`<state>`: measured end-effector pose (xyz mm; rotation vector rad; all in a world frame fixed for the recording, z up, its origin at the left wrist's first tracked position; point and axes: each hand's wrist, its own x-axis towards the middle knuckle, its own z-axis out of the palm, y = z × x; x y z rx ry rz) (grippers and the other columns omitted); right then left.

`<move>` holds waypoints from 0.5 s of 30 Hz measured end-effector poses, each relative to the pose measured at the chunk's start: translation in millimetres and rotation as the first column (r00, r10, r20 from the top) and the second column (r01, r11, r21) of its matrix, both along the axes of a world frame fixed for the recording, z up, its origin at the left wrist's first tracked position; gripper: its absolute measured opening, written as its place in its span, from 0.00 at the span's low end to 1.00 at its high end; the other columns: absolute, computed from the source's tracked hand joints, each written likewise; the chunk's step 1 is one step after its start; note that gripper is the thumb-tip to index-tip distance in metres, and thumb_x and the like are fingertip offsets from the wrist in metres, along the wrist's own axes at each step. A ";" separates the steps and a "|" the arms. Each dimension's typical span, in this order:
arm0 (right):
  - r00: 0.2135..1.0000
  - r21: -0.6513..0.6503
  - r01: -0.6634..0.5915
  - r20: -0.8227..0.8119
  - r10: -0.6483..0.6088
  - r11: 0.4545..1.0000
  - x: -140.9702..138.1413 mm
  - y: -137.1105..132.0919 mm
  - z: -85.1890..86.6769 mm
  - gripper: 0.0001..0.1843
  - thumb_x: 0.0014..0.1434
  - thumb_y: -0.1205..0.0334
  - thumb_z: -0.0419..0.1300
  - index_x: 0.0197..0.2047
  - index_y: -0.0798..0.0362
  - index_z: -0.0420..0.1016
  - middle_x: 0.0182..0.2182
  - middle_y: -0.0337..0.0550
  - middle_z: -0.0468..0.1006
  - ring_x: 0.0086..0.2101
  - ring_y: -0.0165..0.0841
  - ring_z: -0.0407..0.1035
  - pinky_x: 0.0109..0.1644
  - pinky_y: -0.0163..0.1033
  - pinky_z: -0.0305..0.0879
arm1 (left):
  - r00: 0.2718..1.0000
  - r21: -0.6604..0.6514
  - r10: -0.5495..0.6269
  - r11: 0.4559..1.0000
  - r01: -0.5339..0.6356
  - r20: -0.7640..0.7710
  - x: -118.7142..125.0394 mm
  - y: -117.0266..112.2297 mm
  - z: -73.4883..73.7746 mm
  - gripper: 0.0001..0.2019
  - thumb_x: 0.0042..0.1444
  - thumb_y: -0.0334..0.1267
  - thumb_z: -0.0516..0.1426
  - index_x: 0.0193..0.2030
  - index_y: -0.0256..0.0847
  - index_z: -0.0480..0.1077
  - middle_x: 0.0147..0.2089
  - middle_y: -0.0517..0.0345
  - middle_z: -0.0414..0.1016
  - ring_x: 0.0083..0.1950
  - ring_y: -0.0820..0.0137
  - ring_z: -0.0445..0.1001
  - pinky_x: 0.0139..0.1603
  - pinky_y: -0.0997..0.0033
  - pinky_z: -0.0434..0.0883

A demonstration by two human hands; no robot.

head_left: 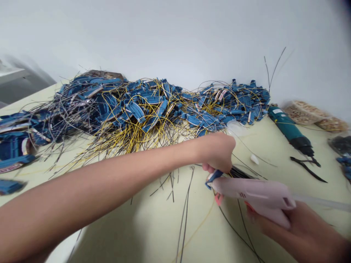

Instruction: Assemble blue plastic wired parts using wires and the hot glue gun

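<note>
My right hand (298,226) is wrapped round the grip of a pale pink hot glue gun (255,191), which points left with a clear glue stick (320,202) running out of its back. The gun's tip meets a small blue plastic part (214,177). Closed fingers of my left hand (219,151) hold this part from above, partly hiding it. Black wires (244,172) lie just behind the gun, and a few more trail below it toward the table's front edge.
A long heap of blue plastic parts (139,106) with yellow and black wires runs along the wall. At the right lie a green power tool (290,128), a black strap-like piece (308,169) and bags of light-brown bits (304,111). A white scrap (254,159) sits nearer.
</note>
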<state>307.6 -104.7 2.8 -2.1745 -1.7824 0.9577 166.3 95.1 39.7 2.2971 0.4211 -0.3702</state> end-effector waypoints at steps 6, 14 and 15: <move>1.000 -0.004 -0.002 0.003 0.002 1.000 4.5 -1.1 -4.5 0.18 0.61 0.48 0.54 0.43 0.47 0.80 0.37 0.40 0.86 0.36 0.41 0.81 0.26 0.32 0.76 | 1.000 -0.002 -0.005 1.000 0.005 0.008 1.2 0.6 -3.1 0.08 0.41 0.28 0.54 0.22 0.28 0.75 0.20 0.48 0.75 0.21 0.66 0.75 0.26 0.68 0.74; 0.999 0.014 0.017 -0.036 -0.017 1.000 -3.0 2.8 2.7 0.16 0.61 0.50 0.54 0.34 0.48 0.79 0.24 0.39 0.81 0.31 0.39 0.79 0.23 0.32 0.72 | 1.000 -0.016 0.015 1.000 -0.015 0.008 0.2 1.2 -2.6 0.06 0.42 0.27 0.55 0.20 0.30 0.73 0.19 0.51 0.75 0.19 0.67 0.75 0.22 0.72 0.73; 0.999 0.008 0.016 -0.039 -0.016 1.000 -4.8 3.4 4.2 0.16 0.61 0.49 0.54 0.32 0.48 0.78 0.24 0.39 0.81 0.32 0.40 0.79 0.24 0.33 0.73 | 1.000 -0.020 0.018 1.000 -0.018 0.003 0.1 1.2 -2.4 0.06 0.42 0.27 0.55 0.21 0.29 0.73 0.19 0.50 0.75 0.19 0.67 0.76 0.22 0.72 0.73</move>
